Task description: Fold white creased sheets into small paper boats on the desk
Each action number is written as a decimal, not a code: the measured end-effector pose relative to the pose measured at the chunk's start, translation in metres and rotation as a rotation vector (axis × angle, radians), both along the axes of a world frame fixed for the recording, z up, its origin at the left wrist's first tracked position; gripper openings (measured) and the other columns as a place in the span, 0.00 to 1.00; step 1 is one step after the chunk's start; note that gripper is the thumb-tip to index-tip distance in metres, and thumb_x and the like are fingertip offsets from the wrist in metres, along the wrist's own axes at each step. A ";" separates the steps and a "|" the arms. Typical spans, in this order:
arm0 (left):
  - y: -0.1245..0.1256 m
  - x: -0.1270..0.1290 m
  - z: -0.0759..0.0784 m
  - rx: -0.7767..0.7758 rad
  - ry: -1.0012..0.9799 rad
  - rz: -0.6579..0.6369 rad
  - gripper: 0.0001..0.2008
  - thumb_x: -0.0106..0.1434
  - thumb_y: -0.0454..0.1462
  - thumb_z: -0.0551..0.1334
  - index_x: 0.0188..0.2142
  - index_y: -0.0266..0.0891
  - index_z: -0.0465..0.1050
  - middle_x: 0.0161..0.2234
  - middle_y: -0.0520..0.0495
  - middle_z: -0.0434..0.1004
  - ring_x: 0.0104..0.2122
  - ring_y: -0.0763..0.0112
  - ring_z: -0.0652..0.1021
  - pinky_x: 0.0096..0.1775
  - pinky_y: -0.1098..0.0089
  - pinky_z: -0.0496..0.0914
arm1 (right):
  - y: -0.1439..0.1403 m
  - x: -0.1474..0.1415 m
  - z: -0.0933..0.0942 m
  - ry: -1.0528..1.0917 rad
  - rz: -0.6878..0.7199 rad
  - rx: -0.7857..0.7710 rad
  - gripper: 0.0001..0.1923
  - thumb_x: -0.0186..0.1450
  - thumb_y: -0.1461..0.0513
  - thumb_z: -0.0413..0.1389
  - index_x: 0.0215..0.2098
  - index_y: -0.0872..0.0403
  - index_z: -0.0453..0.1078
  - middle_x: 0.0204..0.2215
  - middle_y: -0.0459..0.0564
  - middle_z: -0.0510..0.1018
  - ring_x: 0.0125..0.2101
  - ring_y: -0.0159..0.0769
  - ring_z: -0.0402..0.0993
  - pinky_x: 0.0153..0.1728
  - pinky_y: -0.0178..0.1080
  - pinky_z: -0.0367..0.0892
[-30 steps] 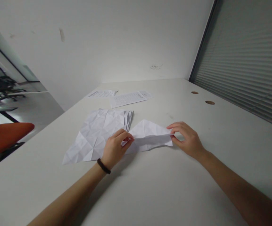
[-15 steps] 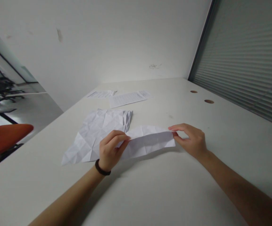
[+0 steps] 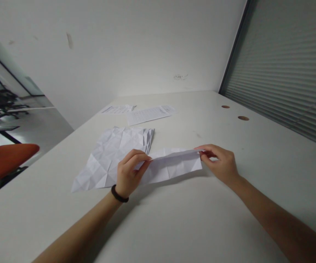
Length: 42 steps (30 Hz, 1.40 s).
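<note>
A creased white sheet of paper (image 3: 174, 167) is bent along a fold between my two hands, its near flap hanging toward me. My left hand (image 3: 132, 171), with a dark band at the wrist, pinches the fold at its left part. At the right end, my right hand (image 3: 219, 160) pinches the same edge between thumb and fingers. Just behind and left of my left hand lies a stack of crumpled white paper (image 3: 105, 153) with many crease lines, partly covered by that hand.
Printed sheets (image 3: 148, 115) lie farther back on the white table (image 3: 190, 219), with more printed papers (image 3: 118, 109) to their left. Two round holes (image 3: 243, 118) pierce the tabletop at the right, near the blinds (image 3: 286, 73). An orange chair (image 3: 7, 160) stands at the left.
The paper's top edge has folded over a little more toward me, most clearly at the right end. My right hand has shifted slightly left; the stack has not moved.
</note>
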<state>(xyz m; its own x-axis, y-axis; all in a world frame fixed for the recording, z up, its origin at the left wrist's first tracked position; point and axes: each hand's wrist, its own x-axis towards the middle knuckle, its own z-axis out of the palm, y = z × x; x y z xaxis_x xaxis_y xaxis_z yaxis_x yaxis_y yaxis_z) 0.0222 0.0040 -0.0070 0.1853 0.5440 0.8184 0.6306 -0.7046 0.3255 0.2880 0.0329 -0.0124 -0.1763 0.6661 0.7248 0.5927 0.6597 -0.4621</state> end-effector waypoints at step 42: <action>0.002 0.000 -0.001 -0.026 -0.017 0.011 0.04 0.57 0.28 0.60 0.29 0.37 0.68 0.27 0.51 0.70 0.28 0.74 0.72 0.30 0.74 0.67 | 0.001 0.000 -0.002 0.146 0.045 -0.109 0.06 0.54 0.68 0.52 0.28 0.54 0.71 0.23 0.45 0.78 0.22 0.30 0.74 0.26 0.31 0.74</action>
<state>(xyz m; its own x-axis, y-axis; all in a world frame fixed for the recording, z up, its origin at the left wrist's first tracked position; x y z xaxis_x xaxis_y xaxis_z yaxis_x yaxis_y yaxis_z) 0.0218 0.0062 -0.0082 0.1656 0.5667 0.8071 0.6326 -0.6889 0.3539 0.2875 0.0341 -0.0141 -0.1060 0.7357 0.6689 0.4850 0.6255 -0.6111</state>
